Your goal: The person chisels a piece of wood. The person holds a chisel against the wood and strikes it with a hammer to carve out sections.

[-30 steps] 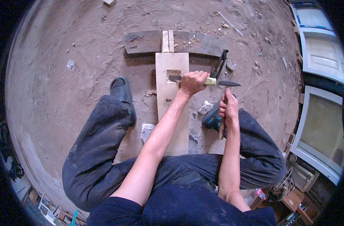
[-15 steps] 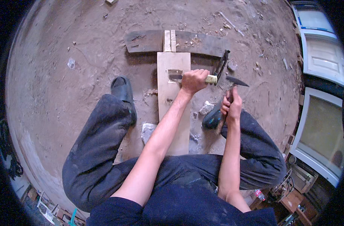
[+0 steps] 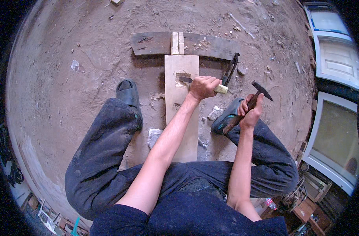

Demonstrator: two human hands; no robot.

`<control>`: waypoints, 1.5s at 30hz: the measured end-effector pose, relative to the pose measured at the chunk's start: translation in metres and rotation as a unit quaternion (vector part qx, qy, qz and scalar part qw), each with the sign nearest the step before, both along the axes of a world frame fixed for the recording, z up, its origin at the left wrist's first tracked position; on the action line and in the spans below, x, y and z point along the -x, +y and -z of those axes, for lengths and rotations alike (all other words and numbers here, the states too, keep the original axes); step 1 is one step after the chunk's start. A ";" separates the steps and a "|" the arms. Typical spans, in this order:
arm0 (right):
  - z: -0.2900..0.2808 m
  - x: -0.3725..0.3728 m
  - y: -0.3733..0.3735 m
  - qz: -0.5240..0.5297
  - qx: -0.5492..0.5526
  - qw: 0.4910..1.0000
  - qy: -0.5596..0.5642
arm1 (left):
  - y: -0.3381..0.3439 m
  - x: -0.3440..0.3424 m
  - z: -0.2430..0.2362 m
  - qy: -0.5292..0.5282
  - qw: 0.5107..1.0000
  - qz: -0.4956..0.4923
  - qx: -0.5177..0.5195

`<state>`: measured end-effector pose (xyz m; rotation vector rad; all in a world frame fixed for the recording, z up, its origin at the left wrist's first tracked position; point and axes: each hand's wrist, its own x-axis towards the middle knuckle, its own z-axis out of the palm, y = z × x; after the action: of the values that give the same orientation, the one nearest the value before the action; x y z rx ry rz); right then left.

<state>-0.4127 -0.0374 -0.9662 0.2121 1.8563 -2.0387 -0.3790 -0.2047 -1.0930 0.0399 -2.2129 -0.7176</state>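
My left hand (image 3: 204,87) grips the pale handle (image 3: 220,89) of a chisel, whose dark blade (image 3: 185,79) lies at a roughly cut recess (image 3: 183,75) in a light wooden board (image 3: 181,129). To the right, my right hand (image 3: 250,110) is closed round the wooden shaft of a hammer, its dark head (image 3: 262,91) raised a little apart from the chisel. The light board meets a weathered dark plank (image 3: 152,43) lying crosswise, with two narrow pale strips (image 3: 175,42) on it. A long dark metal tool (image 3: 231,67) stands by that plank's right part.
My legs and sandals (image 3: 126,94) flank the board on the dirt floor (image 3: 81,74), which has stones (image 3: 215,113) and scraps. White-framed panels (image 3: 332,137) line the right side. Assorted wooden and metal items (image 3: 305,208) lie at the lower right.
My right hand and the hammer have moved rightward, away from the chisel's end, and the hammer head has turned. My left hand stays on the chisel with only a slight shift.
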 end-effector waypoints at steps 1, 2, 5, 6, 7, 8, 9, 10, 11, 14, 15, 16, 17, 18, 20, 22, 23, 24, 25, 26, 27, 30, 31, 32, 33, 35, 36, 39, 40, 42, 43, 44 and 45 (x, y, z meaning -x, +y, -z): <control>0.002 -0.001 0.001 0.000 0.000 1.000 0.001 | 0.000 -0.001 -0.002 0.001 1.000 0.000 0.000; 0.003 -0.002 0.001 0.000 -0.003 1.000 0.000 | -0.001 -0.002 -0.003 -0.008 1.000 0.008 0.004; 0.000 -0.004 -0.005 0.001 -0.017 1.000 0.010 | -0.002 -0.002 -0.002 -0.007 1.000 0.027 0.002; -0.002 -0.006 -0.008 0.001 -0.028 0.999 0.021 | -0.002 -0.003 -0.001 0.001 0.999 0.038 -0.004; -0.003 -0.007 -0.012 0.000 -0.027 0.999 0.020 | -0.002 -0.004 0.001 0.001 0.999 0.037 -0.004; -0.004 -0.008 -0.014 0.000 -0.047 0.999 0.028 | -0.002 -0.005 0.000 -0.007 0.999 0.048 0.002; -0.004 -0.008 -0.015 -0.001 -0.066 0.997 0.036 | -0.002 -0.006 -0.001 -0.015 0.998 0.059 0.008; -0.004 -0.008 -0.014 0.000 -0.067 0.997 0.036 | -0.001 -0.005 0.000 -0.014 0.998 0.059 0.008; -0.004 -0.008 -0.014 -0.002 -0.052 0.998 0.037 | 0.000 -0.005 0.001 -0.006 0.998 0.067 0.011; -0.002 -0.008 -0.015 -0.001 -0.034 0.999 0.039 | 0.000 -0.004 0.002 0.003 0.997 0.076 0.014; -0.001 -0.008 -0.015 0.002 -0.032 0.999 0.040 | -0.001 -0.004 0.002 0.005 0.997 0.078 0.015; 0.000 -0.008 -0.014 0.002 -0.032 0.999 0.040 | 0.000 -0.004 0.002 0.005 0.997 0.077 0.015; 0.001 -0.008 -0.013 0.003 -0.023 0.999 0.035 | 0.000 -0.003 0.003 -0.001 0.997 0.076 0.016; 0.001 -0.008 -0.013 0.005 -0.015 0.999 0.031 | 0.000 -0.003 0.004 -0.007 0.997 0.075 0.017; 0.001 -0.007 -0.014 0.009 -0.020 0.999 0.036 | 0.000 -0.004 0.004 -0.009 0.997 0.070 0.020; 0.001 -0.007 -0.014 0.014 -0.026 0.999 0.042 | -0.001 -0.004 0.000 -0.012 0.998 0.066 0.023; 0.000 -0.007 -0.015 0.020 -0.024 0.999 0.037 | -0.002 -0.005 -0.004 -0.011 0.995 0.094 0.023; 0.000 -0.007 -0.015 0.027 -0.023 0.999 0.033 | -0.002 -0.006 -0.007 -0.011 0.992 0.122 0.022; 0.000 -0.006 -0.015 0.028 -0.022 0.999 0.033 | -0.002 -0.005 -0.008 -0.012 0.992 0.123 0.023; 0.001 -0.006 -0.014 0.029 -0.006 0.999 0.024 | -0.002 -0.004 -0.008 -0.005 0.991 0.129 0.037; 0.002 -0.005 -0.013 0.030 0.010 0.999 0.016 | -0.002 -0.003 -0.009 0.002 0.990 0.135 0.051; 0.002 -0.005 -0.012 0.028 0.015 0.999 0.012 | -0.002 -0.003 -0.009 -0.007 0.989 0.146 0.029; 0.002 -0.005 -0.011 0.028 0.015 0.999 0.012 | -0.002 -0.003 -0.010 -0.007 0.989 0.146 0.029; 0.001 -0.004 -0.011 0.032 0.014 0.999 0.010 | -0.001 -0.003 -0.009 -0.008 0.990 0.135 0.037; 0.001 -0.004 -0.011 0.036 0.013 0.999 0.008 | -0.001 -0.002 -0.009 -0.010 0.991 0.124 0.045; 0.002 -0.003 -0.007 0.039 0.014 0.999 0.003 | 0.000 -0.001 -0.009 -0.007 0.993 0.115 0.030; 0.002 -0.002 -0.006 0.041 0.015 0.999 -0.003 | 0.000 -0.001 -0.009 -0.004 0.994 0.106 0.014; 0.004 -0.002 -0.006 0.042 0.014 0.999 0.003 | -0.001 -0.002 -0.009 -0.010 0.992 0.124 0.008; 0.004 -0.002 -0.006 0.042 0.013 0.999 0.003 | -0.001 -0.003 -0.008 -0.010 0.992 0.123 0.008; 0.005 0.001 -0.004 0.031 0.017 0.999 0.006 | -0.002 -0.003 -0.010 -0.032 0.991 0.131 0.024; 0.005 0.001 -0.004 0.030 0.017 0.999 0.006 | -0.003 -0.002 -0.011 -0.032 0.991 0.131 0.025; 0.005 0.000 -0.005 0.035 0.020 0.999 0.004 | -0.004 -0.002 -0.010 -0.030 0.988 0.147 0.019; 0.004 0.000 -0.005 0.041 0.022 0.999 0.002 | -0.004 -0.002 -0.010 -0.028 0.986 0.164 0.013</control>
<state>-0.4124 -0.0423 -0.9707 0.2768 1.8317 -2.1332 -0.3769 -0.2089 -1.0831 -0.3282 -2.3083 -0.8745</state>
